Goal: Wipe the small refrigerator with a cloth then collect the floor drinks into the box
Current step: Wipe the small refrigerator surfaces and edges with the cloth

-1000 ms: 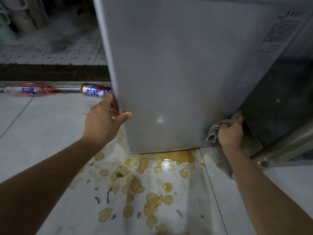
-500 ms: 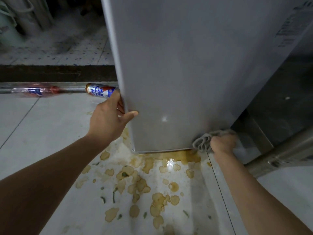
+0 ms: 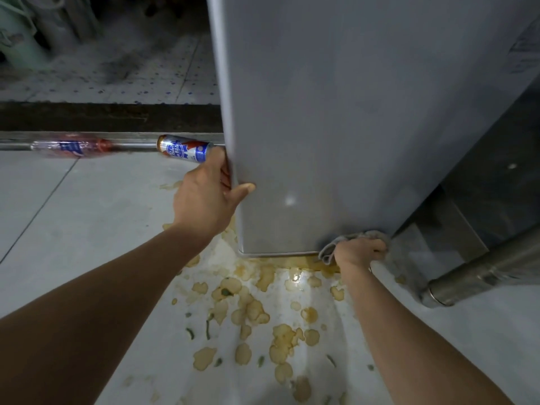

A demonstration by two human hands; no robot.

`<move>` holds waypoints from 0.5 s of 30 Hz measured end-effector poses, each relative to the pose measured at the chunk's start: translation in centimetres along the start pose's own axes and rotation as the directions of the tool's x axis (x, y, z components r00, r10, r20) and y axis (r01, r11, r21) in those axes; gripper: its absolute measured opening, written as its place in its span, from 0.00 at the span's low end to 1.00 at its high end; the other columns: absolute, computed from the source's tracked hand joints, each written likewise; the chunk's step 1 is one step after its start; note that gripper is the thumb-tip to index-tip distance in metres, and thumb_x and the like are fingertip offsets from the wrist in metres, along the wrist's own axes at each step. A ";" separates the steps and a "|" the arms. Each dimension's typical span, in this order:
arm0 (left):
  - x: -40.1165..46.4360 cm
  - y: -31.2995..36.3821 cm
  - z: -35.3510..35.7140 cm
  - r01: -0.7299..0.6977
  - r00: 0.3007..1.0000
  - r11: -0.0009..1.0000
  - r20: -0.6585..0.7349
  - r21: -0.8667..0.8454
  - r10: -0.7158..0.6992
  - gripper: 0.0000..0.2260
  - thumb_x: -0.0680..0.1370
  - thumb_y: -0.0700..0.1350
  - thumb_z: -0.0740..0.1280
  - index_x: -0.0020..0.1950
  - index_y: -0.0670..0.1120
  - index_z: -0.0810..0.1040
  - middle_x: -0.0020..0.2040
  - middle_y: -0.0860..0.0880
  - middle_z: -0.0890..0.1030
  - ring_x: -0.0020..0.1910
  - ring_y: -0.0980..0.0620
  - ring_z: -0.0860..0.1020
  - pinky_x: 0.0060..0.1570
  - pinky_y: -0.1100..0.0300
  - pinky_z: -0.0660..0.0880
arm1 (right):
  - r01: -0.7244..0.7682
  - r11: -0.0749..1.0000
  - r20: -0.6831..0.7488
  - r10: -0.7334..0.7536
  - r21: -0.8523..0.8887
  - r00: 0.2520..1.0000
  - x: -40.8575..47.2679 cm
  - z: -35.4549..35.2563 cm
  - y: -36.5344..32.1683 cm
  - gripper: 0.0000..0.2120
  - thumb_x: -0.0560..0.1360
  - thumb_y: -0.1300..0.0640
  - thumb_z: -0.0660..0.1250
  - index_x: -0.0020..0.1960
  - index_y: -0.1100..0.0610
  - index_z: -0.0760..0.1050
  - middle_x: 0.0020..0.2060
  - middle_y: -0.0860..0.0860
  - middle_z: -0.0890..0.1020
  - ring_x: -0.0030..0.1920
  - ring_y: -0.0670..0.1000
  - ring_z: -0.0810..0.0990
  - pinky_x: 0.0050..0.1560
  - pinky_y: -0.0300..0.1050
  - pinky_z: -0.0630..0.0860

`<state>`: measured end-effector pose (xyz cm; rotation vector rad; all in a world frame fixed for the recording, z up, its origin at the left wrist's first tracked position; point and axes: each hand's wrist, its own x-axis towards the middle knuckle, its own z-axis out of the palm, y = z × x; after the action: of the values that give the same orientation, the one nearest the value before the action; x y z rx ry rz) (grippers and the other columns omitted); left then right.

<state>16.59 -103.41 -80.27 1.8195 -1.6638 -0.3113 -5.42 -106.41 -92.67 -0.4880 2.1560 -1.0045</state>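
Note:
The small grey refrigerator [image 3: 344,112] fills the upper right of the head view and stands on the pale tiled floor. My left hand [image 3: 207,197] grips its near left edge, thumb on the front face. My right hand [image 3: 358,251] holds a bunched grey cloth [image 3: 355,239] against the fridge's bottom right corner. A blue, white and red drink can [image 3: 184,148] lies on its side on the floor just behind my left hand. Further left, a clear plastic bottle [image 3: 71,146] with a red and blue label lies along a metal floor rail. No box is in view.
A yellow-brown spill [image 3: 263,302] with green bits spreads over the floor in front of the fridge. A metal pipe or leg [image 3: 482,273] slants down at the right. Beyond the rail lies a dark sill and speckled tiles, with pale green containers [image 3: 17,33] at far left.
My right hand slid the cloth down the fridge's right edge to its bottom corner. My left hand kept its grip on the left edge. The view shifted slightly.

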 end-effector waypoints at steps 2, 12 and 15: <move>0.0 0.0 -0.1 -0.005 1.000 1.000 0.004 0.009 0.005 0.20 0.71 0.54 0.70 0.57 0.48 0.70 0.51 0.49 0.80 0.47 0.47 0.79 0.47 0.51 0.78 | -0.012 1.000 0.044 0.013 -0.024 0.999 -0.1 -0.7 -0.4 0.30 0.76 0.64 0.64 0.71 0.69 0.51 0.70 0.66 0.58 0.65 0.63 0.68 0.58 0.48 0.70; 0.4 -0.6 -0.3 -0.016 1.000 1.000 0.006 0.013 0.016 0.17 0.70 0.56 0.71 0.50 0.49 0.69 0.47 0.48 0.81 0.45 0.46 0.79 0.45 0.50 0.78 | 0.358 0.910 -0.050 -0.356 0.211 0.933 -9.5 5.1 -1.3 0.25 0.70 0.72 0.63 0.61 0.64 0.54 0.55 0.55 0.58 0.37 0.46 0.67 0.36 0.30 0.69; 0.6 -0.7 -0.2 -0.027 1.000 0.999 0.010 0.023 0.026 0.18 0.70 0.56 0.72 0.52 0.49 0.69 0.47 0.49 0.80 0.46 0.46 0.79 0.47 0.49 0.78 | 0.130 0.990 0.111 -0.135 0.049 0.985 -7.1 5.2 2.0 0.27 0.70 0.73 0.65 0.62 0.64 0.54 0.59 0.60 0.63 0.51 0.55 0.72 0.46 0.36 0.70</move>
<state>17.37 -103.87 -80.37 1.8138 -1.7032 -0.2907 3.16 -103.71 -93.51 -0.6603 2.0185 -1.0651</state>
